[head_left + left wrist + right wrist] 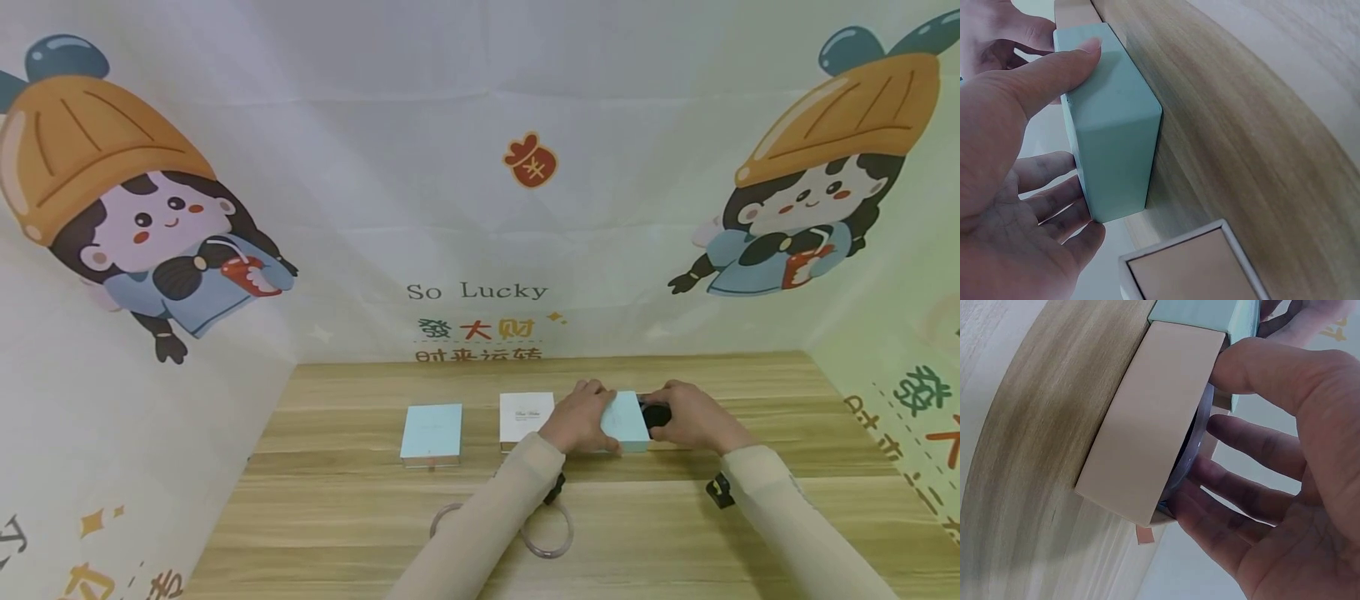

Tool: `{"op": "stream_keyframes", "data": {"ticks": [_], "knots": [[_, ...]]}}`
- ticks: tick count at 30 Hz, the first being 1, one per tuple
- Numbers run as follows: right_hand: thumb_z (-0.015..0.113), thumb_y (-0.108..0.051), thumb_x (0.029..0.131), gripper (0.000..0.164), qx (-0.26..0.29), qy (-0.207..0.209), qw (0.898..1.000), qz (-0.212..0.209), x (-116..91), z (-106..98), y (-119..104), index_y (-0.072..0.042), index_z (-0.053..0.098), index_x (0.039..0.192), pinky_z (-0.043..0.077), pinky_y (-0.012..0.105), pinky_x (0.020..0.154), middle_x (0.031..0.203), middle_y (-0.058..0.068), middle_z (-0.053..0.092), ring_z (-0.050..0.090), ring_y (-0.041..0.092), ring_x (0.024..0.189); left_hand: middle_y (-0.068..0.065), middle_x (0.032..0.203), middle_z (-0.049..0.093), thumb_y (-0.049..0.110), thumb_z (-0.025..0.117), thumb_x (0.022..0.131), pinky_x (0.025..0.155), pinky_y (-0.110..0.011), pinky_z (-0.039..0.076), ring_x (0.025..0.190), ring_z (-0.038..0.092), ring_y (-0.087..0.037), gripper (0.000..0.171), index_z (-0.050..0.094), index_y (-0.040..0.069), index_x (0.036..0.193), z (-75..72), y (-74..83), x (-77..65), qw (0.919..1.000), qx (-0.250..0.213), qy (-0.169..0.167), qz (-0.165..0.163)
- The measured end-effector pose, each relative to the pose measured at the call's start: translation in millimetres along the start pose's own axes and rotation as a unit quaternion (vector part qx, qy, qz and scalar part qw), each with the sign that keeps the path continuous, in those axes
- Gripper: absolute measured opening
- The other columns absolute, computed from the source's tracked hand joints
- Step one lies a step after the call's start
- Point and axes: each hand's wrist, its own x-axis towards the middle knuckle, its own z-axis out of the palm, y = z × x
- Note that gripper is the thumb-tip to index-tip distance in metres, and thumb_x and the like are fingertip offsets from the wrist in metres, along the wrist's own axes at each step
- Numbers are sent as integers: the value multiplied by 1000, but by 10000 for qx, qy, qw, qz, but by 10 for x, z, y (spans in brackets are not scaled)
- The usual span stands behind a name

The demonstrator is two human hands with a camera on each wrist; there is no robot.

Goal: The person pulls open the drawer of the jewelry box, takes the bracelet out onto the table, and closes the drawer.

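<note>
A light-blue box sleeve (625,417) lies toward the back right of the table. My left hand (581,417) grips it, the thumb along its near side and the fingers across its top, as the left wrist view shows. From the sleeve's right end sticks out a pale pink drawer (1147,419) with a black insert (657,415). A greyish-purple bangle (1194,447) stands partly proud of the drawer's open top. My right hand (690,412) holds the bangle's rim, its fingertips along the edge and its thumb at the drawer's inner corner.
Left of the sleeve stands a white box (522,417) with print on its lid. Farther left lies another light-blue box (432,433). Two bangles lie nearer the front, one bangle (547,556) partly under my left sleeve. A printed cloth wall (480,208) closes the back.
</note>
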Motion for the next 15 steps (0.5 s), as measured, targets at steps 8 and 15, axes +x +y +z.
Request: {"op": "stream_keyframes", "data": {"ticks": [8,15], "knots": [[85,-21,79,53,28,96,9999,134,21,44,37,1,71,125,56,53,85,112,20,68,65,31,97,3,144,52,48,87,79,100,-22,48,125,46,-12,92,46,17,155,5,-1,-7,10000,-12,-31,-12],[87,-23,78,52,4,218,9996,171,20,46,12,0,73,123,56,54,87,112,20,68,66,33,99,3,143,52,48,86,80,100,-22,48,125,46,-11,91,46,17,155,-2,0,-7,10000,1,-39,-9]]}}
